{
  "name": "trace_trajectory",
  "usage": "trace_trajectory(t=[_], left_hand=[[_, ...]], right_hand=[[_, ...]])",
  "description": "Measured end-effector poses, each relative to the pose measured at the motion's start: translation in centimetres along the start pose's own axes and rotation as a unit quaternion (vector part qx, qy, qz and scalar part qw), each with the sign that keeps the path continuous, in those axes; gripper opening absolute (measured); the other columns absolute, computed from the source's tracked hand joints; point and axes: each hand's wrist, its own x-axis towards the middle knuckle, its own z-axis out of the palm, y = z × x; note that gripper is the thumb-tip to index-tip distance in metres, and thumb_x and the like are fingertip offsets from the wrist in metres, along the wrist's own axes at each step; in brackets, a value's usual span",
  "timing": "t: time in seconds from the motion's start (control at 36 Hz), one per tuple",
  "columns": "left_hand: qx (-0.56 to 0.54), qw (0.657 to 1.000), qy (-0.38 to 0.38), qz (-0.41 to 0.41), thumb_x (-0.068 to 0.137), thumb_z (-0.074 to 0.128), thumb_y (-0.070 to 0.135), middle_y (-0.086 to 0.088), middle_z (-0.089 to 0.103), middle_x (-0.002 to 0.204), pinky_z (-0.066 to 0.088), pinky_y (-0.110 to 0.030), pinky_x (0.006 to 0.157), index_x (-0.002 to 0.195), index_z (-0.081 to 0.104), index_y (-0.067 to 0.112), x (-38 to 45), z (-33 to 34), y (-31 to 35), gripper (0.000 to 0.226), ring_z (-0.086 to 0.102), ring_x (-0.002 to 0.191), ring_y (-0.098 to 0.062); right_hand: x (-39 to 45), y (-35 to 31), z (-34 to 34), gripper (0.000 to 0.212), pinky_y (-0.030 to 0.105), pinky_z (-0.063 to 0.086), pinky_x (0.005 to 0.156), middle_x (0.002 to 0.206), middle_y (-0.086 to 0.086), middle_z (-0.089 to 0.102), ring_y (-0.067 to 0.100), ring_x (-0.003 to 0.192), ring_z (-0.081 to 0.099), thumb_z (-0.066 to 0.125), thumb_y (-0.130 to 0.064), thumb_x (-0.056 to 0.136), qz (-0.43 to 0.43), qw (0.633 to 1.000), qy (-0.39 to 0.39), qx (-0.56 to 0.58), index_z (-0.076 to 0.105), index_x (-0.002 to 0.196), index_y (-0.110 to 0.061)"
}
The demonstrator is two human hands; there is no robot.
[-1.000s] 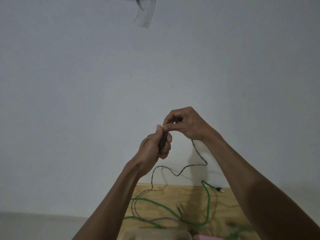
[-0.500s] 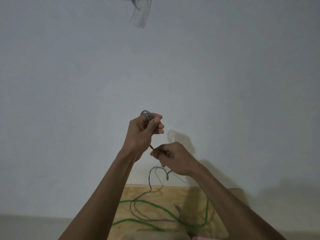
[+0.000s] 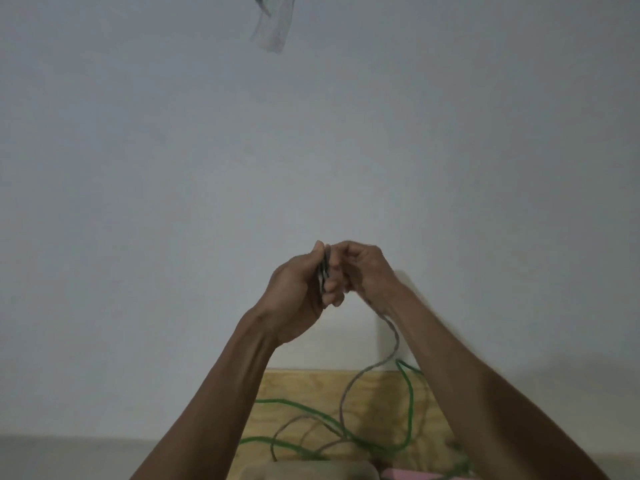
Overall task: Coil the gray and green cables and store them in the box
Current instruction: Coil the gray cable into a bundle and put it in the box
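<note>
Both hands are raised in front of a pale wall. My left hand (image 3: 298,292) is closed around a small coil of the gray cable (image 3: 349,386), edge-on between thumb and fingers. My right hand (image 3: 363,268) touches the left and pinches the same gray cable, which hangs from it in a wavy line down to the wooden board (image 3: 311,386). The green cable (image 3: 410,403) lies loose in wide loops on the board, crossing the gray one. The rim of a pale box (image 3: 308,471) shows at the bottom edge.
A pink object (image 3: 408,475) lies at the bottom edge, right of the box. A strip of grey tape or cloth (image 3: 273,29) hangs on the wall at the top. The board's far edge meets the wall.
My right hand has come up from below the left hand to meet it at the coil, lifting more gray cable off the board. The left hand has dropped slightly and turned.
</note>
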Motion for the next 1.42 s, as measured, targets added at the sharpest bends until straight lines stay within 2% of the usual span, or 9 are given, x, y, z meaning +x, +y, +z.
trace_trajectory(t=[0.31,0.5,0.64,0.78,0.97,1.06,1.25,1.33,1.42], left_hand=[[0.308,0.929,0.169,0.115,0.105,0.051,0.023,-0.002,0.059,0.069,0.045,-0.022,0.061,0.093,0.063,0.01,1.9,-3.8,1.8,0.022,0.056,0.063,-0.017],[0.5,0.853,0.118,0.089,0.108,0.042,0.029,0.003,0.058,0.064,0.048,-0.034,0.067,0.081,0.055,0.006,1.6,-4.8,0.1,0.038,0.055,0.058,-0.012],[0.384,0.92,0.077,-0.003,0.105,0.01,0.057,-0.007,0.053,0.061,0.04,-0.025,0.062,0.083,0.056,0.005,0.3,-2.7,-0.3,0.073,0.048,0.057,-0.016],[0.154,0.986,0.014,-0.061,0.106,0.026,0.054,-0.006,0.043,0.06,0.038,-0.034,0.062,0.082,0.055,0.01,-0.3,-1.5,-0.4,0.057,0.04,0.053,-0.021],[-0.035,0.999,-0.036,0.013,0.107,0.036,0.027,-0.001,0.046,0.064,0.046,-0.029,0.061,0.087,0.053,0.012,-0.3,-0.2,-0.4,0.03,0.046,0.054,-0.015],[-0.061,0.995,0.042,0.059,0.108,0.037,0.025,0.0,0.05,0.067,0.049,-0.028,0.063,0.092,0.053,0.012,0.4,-0.4,0.4,0.027,0.05,0.056,-0.014],[0.241,0.931,0.228,0.153,0.108,0.044,0.026,-0.005,0.054,0.066,0.053,-0.033,0.071,0.077,0.052,0.014,2.3,-3.9,1.9,0.034,0.054,0.063,-0.018],[0.435,0.867,0.199,0.135,0.107,0.041,0.038,-0.013,0.053,0.067,0.046,-0.041,0.071,0.073,0.05,0.015,2.0,-5.4,1.0,0.042,0.053,0.068,-0.023],[0.44,0.89,0.117,0.039,0.107,0.027,0.05,-0.01,0.054,0.067,0.042,-0.022,0.059,0.081,0.052,0.009,0.7,-4.7,0.1,0.055,0.051,0.057,-0.01]], right_hand=[[-4.3,2.1,2.6,0.022,0.026,0.049,0.057,0.062,0.004,0.059,0.016,0.053,0.052,0.062,-0.029,0.098,0.042,0.977,-0.1,-0.182,0.074,0.103,-0.012],[-2.5,-3.2,0.8,0.017,0.027,0.05,0.052,0.058,-0.001,0.06,0.007,0.05,0.053,0.067,-0.025,0.094,-0.005,0.943,-0.137,-0.304,0.074,0.085,-0.013],[-0.6,-6.2,-0.3,0.016,0.014,0.04,0.052,0.065,0.004,0.068,0.004,0.054,0.056,0.077,-0.017,0.086,-0.075,0.945,-0.108,-0.299,0.073,0.085,-0.002],[1.0,-4.6,-1.2,0.02,0.027,0.036,0.051,0.068,0.011,0.067,0.017,0.063,0.058,0.082,-0.021,0.08,-0.06,0.981,-0.032,-0.18,0.068,0.08,-0.007],[-0.6,0.5,0.8,0.034,0.019,0.038,0.043,0.052,0.003,0.06,0.018,0.041,0.053,0.046,-0.013,0.102,0.055,0.997,-0.016,0.054,0.064,0.073,-0.014],[-2.5,1.9,2.1,0.036,0.027,0.035,0.045,0.054,0.006,0.054,0.017,0.043,0.045,0.05,-0.021,0.104,0.048,0.997,-0.035,-0.055,0.064,0.071,-0.016],[-4.7,1.1,2.4,0.027,0.026,0.043,0.053,0.056,0.002,0.046,0.011,0.05,0.043,0.06,-0.03,0.099,0.022,0.966,-0.131,-0.22,0.074,0.096,-0.008],[-4.1,-1.0,2.0,0.024,0.032,0.046,0.055,0.057,0.001,0.05,0.012,0.052,0.047,0.064,-0.032,0.096,-0.023,0.953,-0.138,-0.268,0.076,0.092,-0.011],[-2.7,-3.3,1.4,0.018,0.037,0.047,0.058,0.061,0.003,0.065,0.016,0.054,0.052,0.068,-0.032,0.092,-0.083,0.931,-0.12,-0.334,0.078,0.085,-0.018]])
